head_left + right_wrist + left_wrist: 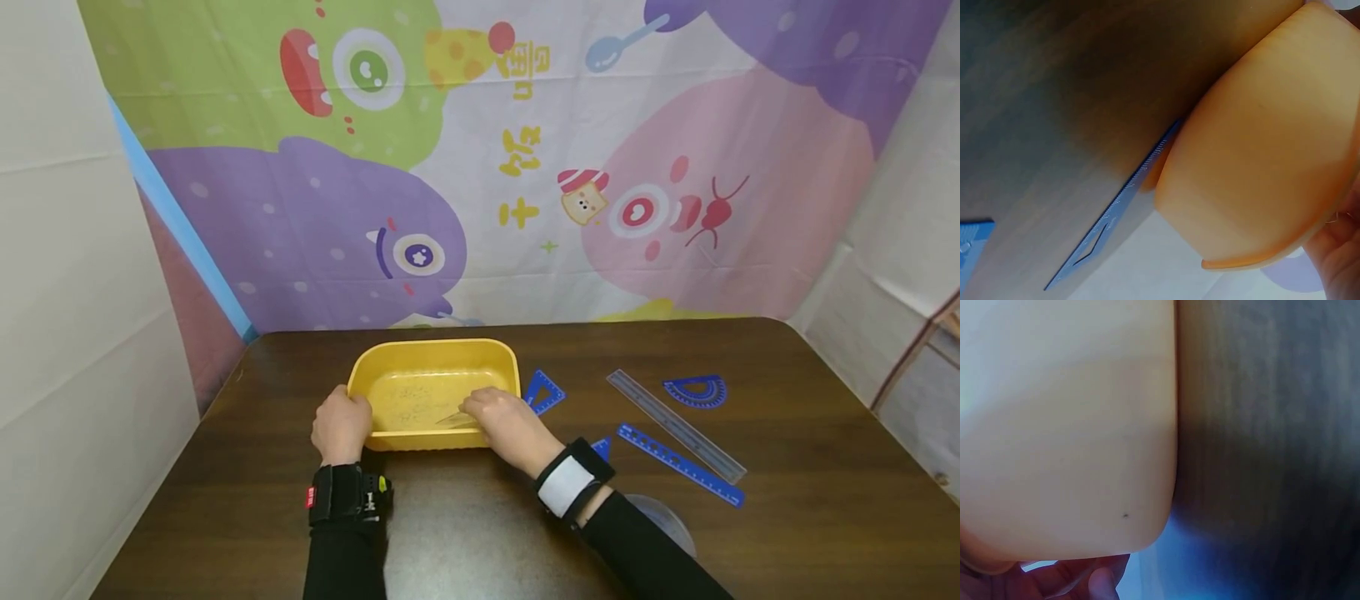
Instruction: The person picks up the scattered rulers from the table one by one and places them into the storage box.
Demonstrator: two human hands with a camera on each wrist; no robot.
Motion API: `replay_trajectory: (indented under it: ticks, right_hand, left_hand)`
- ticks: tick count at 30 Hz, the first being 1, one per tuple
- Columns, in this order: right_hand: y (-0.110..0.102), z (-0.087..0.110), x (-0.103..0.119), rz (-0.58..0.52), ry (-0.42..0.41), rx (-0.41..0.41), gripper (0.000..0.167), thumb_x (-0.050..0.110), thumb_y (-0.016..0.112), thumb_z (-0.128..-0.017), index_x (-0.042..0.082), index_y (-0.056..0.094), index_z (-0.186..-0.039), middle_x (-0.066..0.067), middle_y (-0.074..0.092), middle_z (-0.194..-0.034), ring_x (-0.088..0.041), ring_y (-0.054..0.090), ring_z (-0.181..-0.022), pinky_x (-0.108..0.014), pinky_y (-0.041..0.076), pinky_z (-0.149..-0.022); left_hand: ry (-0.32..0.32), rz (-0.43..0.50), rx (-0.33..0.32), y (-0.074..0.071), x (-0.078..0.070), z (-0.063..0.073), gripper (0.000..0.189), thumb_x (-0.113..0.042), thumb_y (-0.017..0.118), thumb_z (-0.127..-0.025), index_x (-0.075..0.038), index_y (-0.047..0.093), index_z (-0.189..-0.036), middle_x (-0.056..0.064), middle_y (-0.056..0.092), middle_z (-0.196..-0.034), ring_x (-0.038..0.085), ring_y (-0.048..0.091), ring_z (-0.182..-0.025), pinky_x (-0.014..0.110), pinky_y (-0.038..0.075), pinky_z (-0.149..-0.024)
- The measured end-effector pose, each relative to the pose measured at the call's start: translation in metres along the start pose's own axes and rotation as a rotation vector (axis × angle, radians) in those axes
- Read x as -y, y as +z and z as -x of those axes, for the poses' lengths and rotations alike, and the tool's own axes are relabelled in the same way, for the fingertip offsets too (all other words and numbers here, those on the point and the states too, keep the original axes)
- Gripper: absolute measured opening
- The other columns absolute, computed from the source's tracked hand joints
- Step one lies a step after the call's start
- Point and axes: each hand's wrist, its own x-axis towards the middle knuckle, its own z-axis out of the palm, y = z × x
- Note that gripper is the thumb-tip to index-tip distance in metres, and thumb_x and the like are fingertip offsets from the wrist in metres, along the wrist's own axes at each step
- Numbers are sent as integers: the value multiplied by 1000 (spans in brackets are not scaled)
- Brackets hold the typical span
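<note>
A yellow plastic basin (431, 348) stands near the back of the table. My left hand (341, 425) grips its left end, fingers curled at the rim. In the left wrist view, the basin's pale outer wall (1085, 456) hides most of that hand; a few fingers (1102, 584) show below. My right hand (513, 427) reaches over the front right corner into the basin. Its fingertips pinch a clear, pointed plastic piece, seemingly a set square (456, 418), low over the basin floor. The palm hides the rest of the piece.
Right of the basin lie a blue set square (553, 398), a clear ruler (675, 425), a blue ruler (678, 464) and a blue protractor (696, 392). Another blue triangular tip (602, 447) and a clear rounded piece (667, 521) show beside my right arm. A printed cloth (480, 250) hangs behind the table.
</note>
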Motion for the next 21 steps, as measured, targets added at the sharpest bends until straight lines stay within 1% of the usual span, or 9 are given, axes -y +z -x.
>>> replay_trajectory:
  ticks: [3,9,13,17,21]
  right_hand:
    - [1,0,0,2,-7,12,28,-5,62,-75,11,66,-97,0,65,-95,-14,60,-90,-26,47,-82]
    - [2,1,1,-2,-12,17,25,-4,62,-78,10,66,-98,-1,65,-95,-14,60,-91,-26,47,-83]
    - [4,1,2,-9,-12,33,26,-5,61,-78,9,65,-100,-2,65,-97,-15,60,-93,-26,47,-85]
    - [6,1,2,-8,-9,58,30,-6,60,-77,9,65,-103,-2,65,-101,-15,60,-95,-27,46,-86]
    - [4,1,4,-18,17,103,32,-4,61,-78,9,63,-107,-3,65,-104,-16,60,-97,-28,46,-87]
  left_hand:
    - [-3,-1,7,0,0,0,36,-18,32,-91,3,50,-115,25,56,-103,38,54,-84,49,42,-68]
    - [0,0,10,-1,0,0,36,-18,32,-91,2,50,-115,25,57,-103,38,54,-85,49,42,-68]
    - [0,-4,10,-1,0,0,36,-18,32,-92,3,50,-115,26,57,-104,38,55,-84,49,42,-68]
    - [1,-7,11,-1,0,0,36,-18,32,-92,2,49,-117,26,57,-105,39,55,-85,50,43,-68]
    - [0,-8,15,-1,0,-1,36,-18,32,-92,2,49,-117,26,56,-105,39,55,-85,49,43,-68]
